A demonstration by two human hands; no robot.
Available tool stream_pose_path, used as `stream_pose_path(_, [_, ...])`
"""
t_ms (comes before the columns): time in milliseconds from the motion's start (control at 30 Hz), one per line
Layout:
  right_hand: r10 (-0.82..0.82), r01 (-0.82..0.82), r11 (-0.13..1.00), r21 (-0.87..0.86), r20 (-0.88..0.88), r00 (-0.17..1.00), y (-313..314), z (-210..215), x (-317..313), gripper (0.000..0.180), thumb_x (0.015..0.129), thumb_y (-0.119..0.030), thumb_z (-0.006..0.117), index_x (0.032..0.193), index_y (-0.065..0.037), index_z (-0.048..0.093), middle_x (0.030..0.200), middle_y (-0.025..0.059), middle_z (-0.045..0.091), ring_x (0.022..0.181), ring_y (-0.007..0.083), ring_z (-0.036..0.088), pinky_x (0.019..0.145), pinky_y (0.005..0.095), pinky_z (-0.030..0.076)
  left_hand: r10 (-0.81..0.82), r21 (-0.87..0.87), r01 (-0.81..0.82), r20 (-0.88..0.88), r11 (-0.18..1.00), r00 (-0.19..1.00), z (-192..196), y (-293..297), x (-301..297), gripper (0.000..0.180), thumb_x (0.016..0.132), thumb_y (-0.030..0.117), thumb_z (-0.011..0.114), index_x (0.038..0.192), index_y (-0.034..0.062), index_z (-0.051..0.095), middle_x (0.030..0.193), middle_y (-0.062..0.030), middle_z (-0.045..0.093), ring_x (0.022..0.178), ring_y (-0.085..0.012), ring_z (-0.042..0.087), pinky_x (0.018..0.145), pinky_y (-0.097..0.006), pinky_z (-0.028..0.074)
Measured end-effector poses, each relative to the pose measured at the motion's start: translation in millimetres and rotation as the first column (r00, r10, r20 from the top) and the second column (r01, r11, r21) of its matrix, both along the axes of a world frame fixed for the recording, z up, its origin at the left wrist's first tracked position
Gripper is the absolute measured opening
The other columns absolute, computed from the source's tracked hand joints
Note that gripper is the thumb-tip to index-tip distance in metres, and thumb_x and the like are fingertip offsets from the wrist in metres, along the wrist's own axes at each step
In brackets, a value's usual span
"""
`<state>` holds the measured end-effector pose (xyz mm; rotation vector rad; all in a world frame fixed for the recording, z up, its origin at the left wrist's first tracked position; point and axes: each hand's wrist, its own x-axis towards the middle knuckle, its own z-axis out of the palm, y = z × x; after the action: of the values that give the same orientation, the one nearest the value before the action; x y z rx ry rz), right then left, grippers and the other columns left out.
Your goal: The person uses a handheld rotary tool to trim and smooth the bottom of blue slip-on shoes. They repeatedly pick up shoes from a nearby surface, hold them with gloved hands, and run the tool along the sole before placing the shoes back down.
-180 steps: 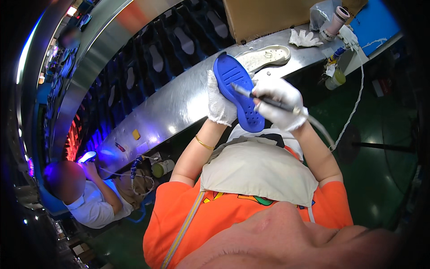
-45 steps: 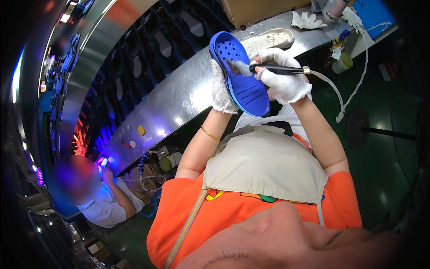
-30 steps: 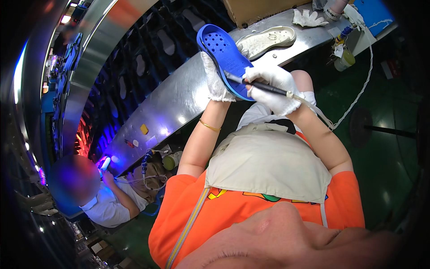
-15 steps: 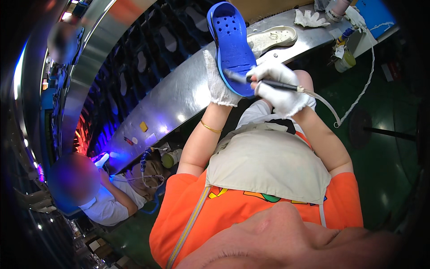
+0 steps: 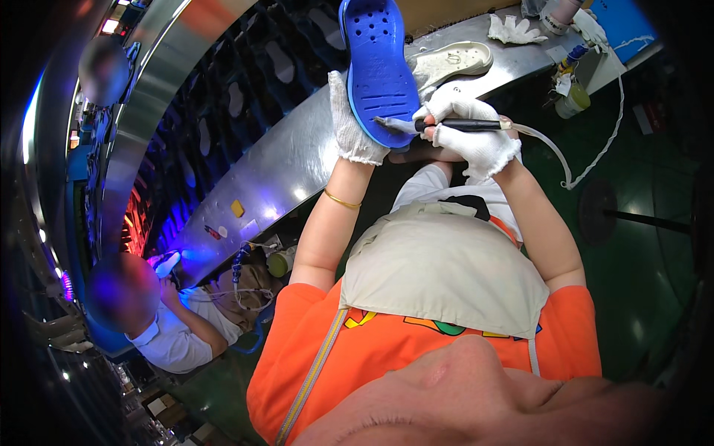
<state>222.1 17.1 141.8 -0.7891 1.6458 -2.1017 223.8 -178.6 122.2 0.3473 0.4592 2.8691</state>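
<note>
Gripping blue sole point(image 5: 379, 67) upright, left hand point(image 5: 349, 123); right hand point(image 5: 468, 137) clasping pen tool point(image 5: 446, 125) against it.

Both forearms rose from the near edge toward the far bench, elbows bent, close together. The left hand point(image 5: 353, 126), in a white glove, was raised upright and closed in a grip, wrist straight. The right hand point(image 5: 465, 137), also gloved, sat just beside it, fingers point(image 5: 446, 119) curled shut in a pinch, knuckles turned left.

Curved steel bench point(image 5: 297, 160): white sole point(image 5: 450, 61), white glove point(image 5: 513, 30), small yellow piece point(image 5: 237, 209) on it.
</note>
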Motion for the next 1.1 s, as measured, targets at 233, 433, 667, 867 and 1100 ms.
stream_pose_path(233, [0.143,-0.141,0.989,-0.048,0.051,0.988,3,0,-2,0.01,0.079,-0.001,0.06,0.089,-0.001,0.059,0.093,0.0075,0.059,0.084,0.0127,0.059,0.07,0.0285,0.055,-0.114,0.078,0.115,-0.023,0.99,0.993,11,-4,-5,0.07,0.089,0.062,0.033,0.136,0.0098,0.037,0.129,-0.0173,0.049,0.115,-0.0334,0.05,0.099,-0.048,0.041])
stream_pose_path(433, [0.123,-0.124,0.992,0.031,0.038,0.992,-2,-9,8,0.009,0.075,0.002,0.063,0.084,-0.001,0.061,0.087,0.0071,0.063,0.076,0.0138,0.061,0.072,0.0271,0.053,-0.215,0.148,0.218,-0.036,0.965,0.976,18,-11,-8,0.076,0.087,0.064,0.035,0.138,0.0073,0.035,0.132,-0.0201,0.046,0.117,-0.0361,0.05,0.098,-0.051,0.041])
stream_pose_path(667, [0.125,-0.126,0.991,-0.043,-0.023,0.992,3,11,8,0.014,0.077,0.006,0.062,0.086,-0.002,0.056,0.091,0.0058,0.06,0.076,0.0098,0.058,0.07,0.0253,0.052,-0.254,-0.042,0.253,-0.007,0.966,0.967,19,-15,-13,0.074,0.09,0.061,0.031,0.135,0.0021,0.037,0.128,-0.0249,0.048,0.112,-0.038,0.053,0.095,-0.048,0.045])
stream_pose_path(867, [0.118,-0.081,0.992,0.094,-0.509,0.853,-8,7,-5,0.015,0.07,0.007,0.061,0.079,-0.004,0.057,0.084,0.0052,0.058,0.069,0.0128,0.06,0.064,0.0242,0.052,-0.07,-0.387,0.126,0.156,0.913,0.985,26,-14,-22,0.061,0.094,0.049,0.037,0.128,-0.0009,0.044,0.119,-0.0236,0.055,0.105,-0.0333,0.059,0.09,-0.043,0.05])
stream_pose_path(1100, [0.3,-0.158,0.886,0.437,-0.278,0.913,0,15,-24,0.01,0.069,-0.005,0.064,0.079,-0.006,0.063,0.086,0.0041,0.063,0.077,0.0132,0.06,0.071,0.0265,0.051,-0.027,-0.627,0.189,0.258,0.756,0.966,35,-8,-20,0.041,0.093,0.033,0.051,0.115,-0.0011,0.056,0.103,-0.0161,0.064,0.085,-0.0217,0.066,0.072,-0.032,0.057])
